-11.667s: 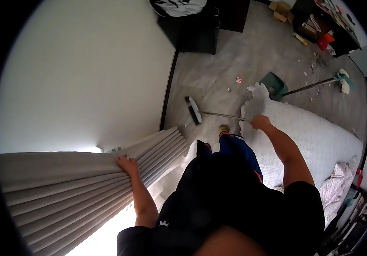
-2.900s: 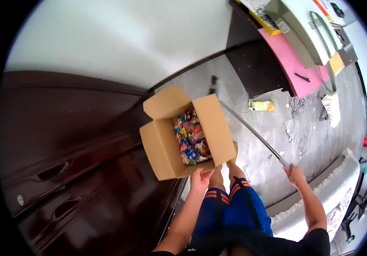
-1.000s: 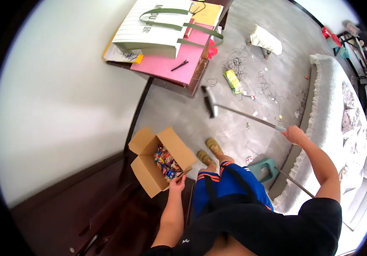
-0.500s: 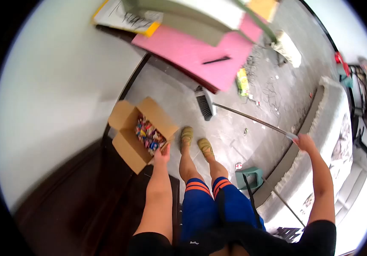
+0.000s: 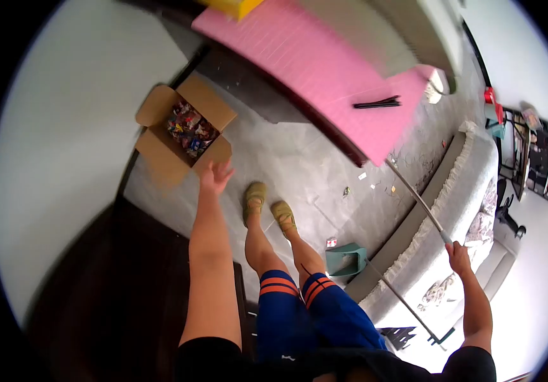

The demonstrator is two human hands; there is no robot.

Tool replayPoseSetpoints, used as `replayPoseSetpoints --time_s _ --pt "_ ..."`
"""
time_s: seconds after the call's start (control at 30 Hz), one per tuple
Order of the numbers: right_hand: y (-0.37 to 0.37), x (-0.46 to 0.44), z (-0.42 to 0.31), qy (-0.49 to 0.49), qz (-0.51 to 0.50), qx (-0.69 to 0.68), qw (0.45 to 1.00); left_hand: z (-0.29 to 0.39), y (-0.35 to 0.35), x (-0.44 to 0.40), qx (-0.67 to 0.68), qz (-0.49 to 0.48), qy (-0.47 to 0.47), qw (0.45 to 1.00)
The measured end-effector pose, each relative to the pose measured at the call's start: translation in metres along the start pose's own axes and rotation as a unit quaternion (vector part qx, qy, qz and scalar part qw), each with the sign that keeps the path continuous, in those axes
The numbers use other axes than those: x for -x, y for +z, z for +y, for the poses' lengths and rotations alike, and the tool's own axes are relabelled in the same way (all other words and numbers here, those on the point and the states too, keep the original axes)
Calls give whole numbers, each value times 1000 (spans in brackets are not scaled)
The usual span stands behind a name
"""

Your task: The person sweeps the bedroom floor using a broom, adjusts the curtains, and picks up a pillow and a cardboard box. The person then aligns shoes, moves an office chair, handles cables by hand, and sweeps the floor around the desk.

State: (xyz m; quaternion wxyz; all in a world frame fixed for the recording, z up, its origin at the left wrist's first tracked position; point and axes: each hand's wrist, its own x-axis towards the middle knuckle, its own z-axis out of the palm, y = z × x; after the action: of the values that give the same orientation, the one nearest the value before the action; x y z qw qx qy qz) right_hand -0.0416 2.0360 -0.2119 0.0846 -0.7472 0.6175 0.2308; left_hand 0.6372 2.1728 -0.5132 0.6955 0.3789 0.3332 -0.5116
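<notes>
My left hand (image 5: 215,176) is open, fingers spread, just below the near flap of a cardboard box (image 5: 215,109); I cannot tell if the fingertips touch it. Small colourful pieces (image 5: 191,129), perhaps wrappers, fill the open box, which sits on the floor by the wall. On the right, my right hand (image 5: 458,257) is closed around the grip of a broom (image 5: 419,200). The broom's handle slants up and left, and its head is hidden behind the pink-topped table (image 5: 299,60).
A green dustpan (image 5: 346,260) with a long handle stands beside the sofa (image 5: 436,219). Small litter (image 5: 362,176) is scattered on the grey floor. Dark pens or sticks (image 5: 377,102) lie on the pink tabletop. Dark wooden furniture (image 5: 140,280) is at lower left.
My left hand has let go of the box flap and opened. The broom head has gone out of sight behind the table, and my right hand is lower in view. The view has shifted.
</notes>
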Motion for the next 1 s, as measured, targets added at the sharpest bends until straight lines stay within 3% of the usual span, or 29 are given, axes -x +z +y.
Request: replayPoseSetpoints --time_s 0.1,0.2,0.27,0.33,0.37,0.43,0.47,0.6,0.73,0.87,0.93,1.0 --pt "13 52 8 0 -42 -19 999 -32 -43 35 -204 -73 24 976" --pt "28 92 16 -2 -78 -20 997 -59 -98 81 -401 -59 8 914" --pt "2 70 -2 7 -117 -27 993 -51 -70 133 -519 20 -24 854" --pt "-5 54 -17 5 -119 -8 993 -40 -100 153 -621 -18 -54 782" --pt "-7 45 -29 3 -115 15 993 -42 -82 189 -630 55 -44 773" --pt "6 21 -22 -4 -117 64 991 -30 -105 208 -656 73 -106 744" --pt "13 8 -11 -7 -104 68 992 -38 -77 249 -651 114 -92 745" --pt "28 -47 15 10 33 130 991 -17 -77 272 -652 134 -114 738" --pt "37 -89 36 36 89 134 986 -8 -53 273 -660 163 -69 730" --pt "47 -89 10 139 184 91 969 -11 -11 244 -693 123 -39 709" --pt "71 -63 -3 85 190 68 976 -29 25 238 -708 79 -26 702" --pt "102 -36 -24 87 127 -66 986 -58 68 236 -721 23 -13 693"
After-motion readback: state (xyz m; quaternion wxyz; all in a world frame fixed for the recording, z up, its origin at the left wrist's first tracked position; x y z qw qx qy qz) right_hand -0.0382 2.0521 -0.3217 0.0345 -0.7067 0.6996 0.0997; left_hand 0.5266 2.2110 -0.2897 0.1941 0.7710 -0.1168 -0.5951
